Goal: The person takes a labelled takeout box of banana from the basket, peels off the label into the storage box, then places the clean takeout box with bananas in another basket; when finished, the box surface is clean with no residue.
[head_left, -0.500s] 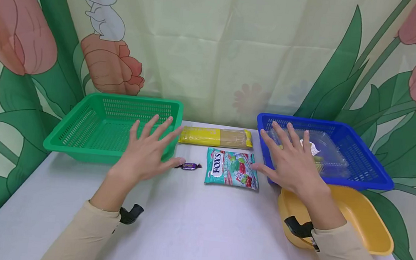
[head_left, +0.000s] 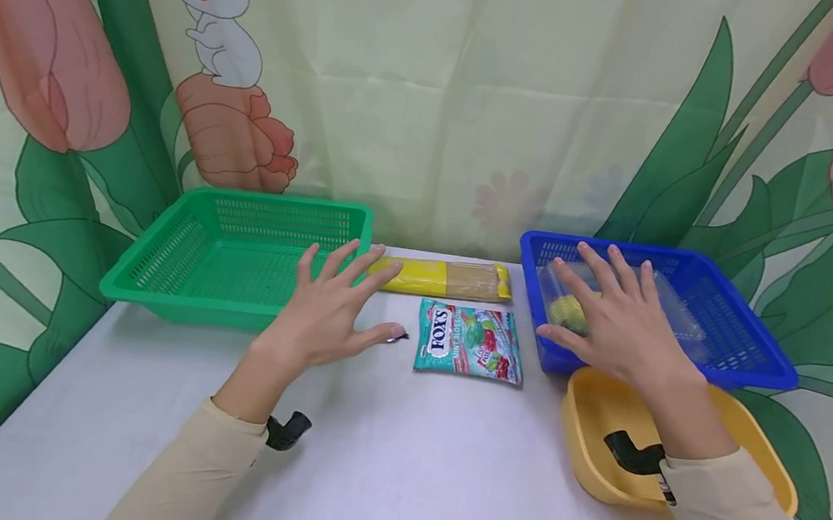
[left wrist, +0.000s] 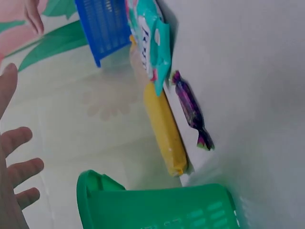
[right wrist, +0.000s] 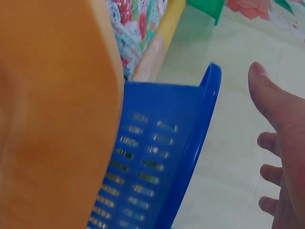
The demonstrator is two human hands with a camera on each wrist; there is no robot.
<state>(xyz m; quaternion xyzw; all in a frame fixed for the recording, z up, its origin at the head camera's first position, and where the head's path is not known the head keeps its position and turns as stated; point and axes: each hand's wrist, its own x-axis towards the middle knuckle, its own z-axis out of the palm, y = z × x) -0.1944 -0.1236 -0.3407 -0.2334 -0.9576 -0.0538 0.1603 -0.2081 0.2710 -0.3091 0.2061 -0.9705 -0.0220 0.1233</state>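
My left hand (head_left: 328,314) hovers with spread fingers between the green basket (head_left: 179,302) and a small purple-wrapped candy (left wrist: 189,105), which its thumb mostly covers in the head view. Over the near left part of the blue basket (head_left: 746,359) hangs my right hand (head_left: 617,325), fingers also spread and holding nothing. Beneath it in that basket lies a clear plastic box (head_left: 683,307) with something yellow-green inside, partly hidden by the hand. A teal FOX'S candy bag (head_left: 471,341) lies between the hands, and behind it a long yellow and clear packet (head_left: 452,280), seemingly of noodles.
A yellow basin (head_left: 587,444) stands in front of the blue basket, under my right forearm. The white tablecloth (head_left: 427,462) spreads in front of the candy bag. A printed curtain (head_left: 416,109) with tulips and a rabbit hangs right behind the table.
Both hands have shifted slightly to the right, still spread. The left thumb now covers most of the purple candy, and the right hand sits further over the clear box. The head view has turned a little.
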